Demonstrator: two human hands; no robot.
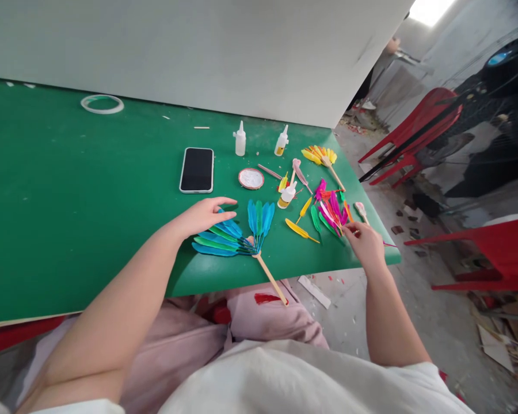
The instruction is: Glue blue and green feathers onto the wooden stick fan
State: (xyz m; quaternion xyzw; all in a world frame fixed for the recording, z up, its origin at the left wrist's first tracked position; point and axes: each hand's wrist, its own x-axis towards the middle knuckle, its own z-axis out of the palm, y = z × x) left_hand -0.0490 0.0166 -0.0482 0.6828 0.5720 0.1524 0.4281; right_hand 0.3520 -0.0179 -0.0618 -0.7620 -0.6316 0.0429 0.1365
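Observation:
A feather fan [224, 244] with blue and green feathers lies near the table's front edge, its wooden handle jutting over the edge with a red tassel [265, 299] by the handle's end. My left hand [205, 215] hovers at the fan's upper left feathers, fingers stretched out and holding nothing. At the right, a loose pile of magenta, red, white and green feathers [333, 210] lies on the table. The thumb and forefinger of my right hand [365, 244] pinch at the quill end of a feather in this pile. Two yellow feathers [301, 230] lie left of it.
Glue bottles [240, 141] stand at the back and a nearer one [287, 196] by the feathers. A phone [197, 171], a round white lid [251, 179], a tape roll [102, 104] and a yellow feather fan [322, 156] lie around. Red chairs [492, 253] stand right.

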